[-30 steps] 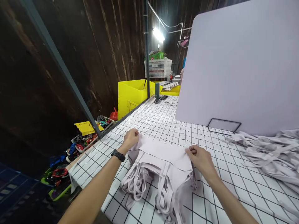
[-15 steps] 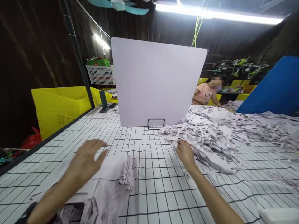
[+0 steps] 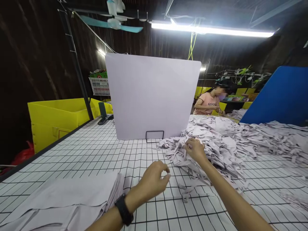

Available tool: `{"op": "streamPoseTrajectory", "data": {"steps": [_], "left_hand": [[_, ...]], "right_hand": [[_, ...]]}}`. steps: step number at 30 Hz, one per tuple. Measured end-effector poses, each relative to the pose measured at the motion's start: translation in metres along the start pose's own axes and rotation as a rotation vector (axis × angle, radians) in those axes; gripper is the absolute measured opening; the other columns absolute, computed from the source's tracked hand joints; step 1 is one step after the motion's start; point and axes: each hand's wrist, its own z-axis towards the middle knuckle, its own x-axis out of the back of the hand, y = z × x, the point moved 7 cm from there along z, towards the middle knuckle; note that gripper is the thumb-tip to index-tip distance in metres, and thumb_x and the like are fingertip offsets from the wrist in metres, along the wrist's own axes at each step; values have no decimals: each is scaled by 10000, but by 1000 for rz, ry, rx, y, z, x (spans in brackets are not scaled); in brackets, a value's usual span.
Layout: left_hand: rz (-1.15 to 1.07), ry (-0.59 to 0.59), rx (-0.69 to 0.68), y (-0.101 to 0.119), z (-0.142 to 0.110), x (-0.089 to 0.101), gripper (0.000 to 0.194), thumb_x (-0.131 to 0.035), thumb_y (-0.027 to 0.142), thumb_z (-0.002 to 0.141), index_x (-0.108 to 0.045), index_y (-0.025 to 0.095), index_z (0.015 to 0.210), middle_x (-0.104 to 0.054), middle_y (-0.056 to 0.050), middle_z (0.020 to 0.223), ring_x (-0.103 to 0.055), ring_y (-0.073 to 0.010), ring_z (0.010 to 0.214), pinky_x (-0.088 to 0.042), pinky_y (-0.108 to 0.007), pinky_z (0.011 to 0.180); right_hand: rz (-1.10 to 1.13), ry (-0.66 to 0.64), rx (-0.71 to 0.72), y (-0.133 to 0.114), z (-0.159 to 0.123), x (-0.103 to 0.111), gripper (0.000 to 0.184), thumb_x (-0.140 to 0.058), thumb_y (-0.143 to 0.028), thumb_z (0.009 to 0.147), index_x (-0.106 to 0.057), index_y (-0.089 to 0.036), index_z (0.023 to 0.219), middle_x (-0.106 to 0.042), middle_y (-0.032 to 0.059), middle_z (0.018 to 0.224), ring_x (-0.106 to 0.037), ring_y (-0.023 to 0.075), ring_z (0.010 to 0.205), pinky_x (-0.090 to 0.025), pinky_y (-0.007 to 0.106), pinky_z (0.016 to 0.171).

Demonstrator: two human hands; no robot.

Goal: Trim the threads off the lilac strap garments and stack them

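Note:
My right hand (image 3: 194,149) is closed on a pale grey fabric piece at the near edge of a big heap of pale grey cloth pieces (image 3: 231,141) on the grid-patterned table (image 3: 101,150). My left hand (image 3: 154,179), with a black watch on the wrist, hovers over the table between the heap and a flat stack of pale grey fabric (image 3: 62,199); its fingers are curled and nothing shows in them.
A white upright board (image 3: 151,96) on a wire stand stands at mid-table. Yellow bins (image 3: 55,115) line the left side, a blue panel (image 3: 281,96) stands at the right. Another person (image 3: 208,102) sits behind the heap. A white crate (image 3: 99,86) sits at the back left.
My view swung right from the folded stack to the heap. My right hand reached into the heap and gripped a piece; my left hand left the stack and moved right.

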Motion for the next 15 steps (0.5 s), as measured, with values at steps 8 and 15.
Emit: {"op": "streamPoseTrajectory", "data": {"steps": [8,15], "left_hand": [[-290,-70,339,-53,4,-39,536,-604,346,900,-485,176,1394,-569,-162,1269,-613,-203,858,-498,-321,713],[-112,-90,-164,-11,-50,-57,326,-657,126,814,-702,243,1115,-563,-107,1310,-485,-315,1255,-405,-498,1062]], "right_hand": [[346,-323,205,-53,-168,-8,180,-513,-230,923,-599,-226,765,-675,30,761,-645,199,692,-513,304,635],[776,-567,224,-81,-235,48,160,-600,-375,968,-651,-261,869,-687,39,844,-653,205,773,-531,293,704]]}}
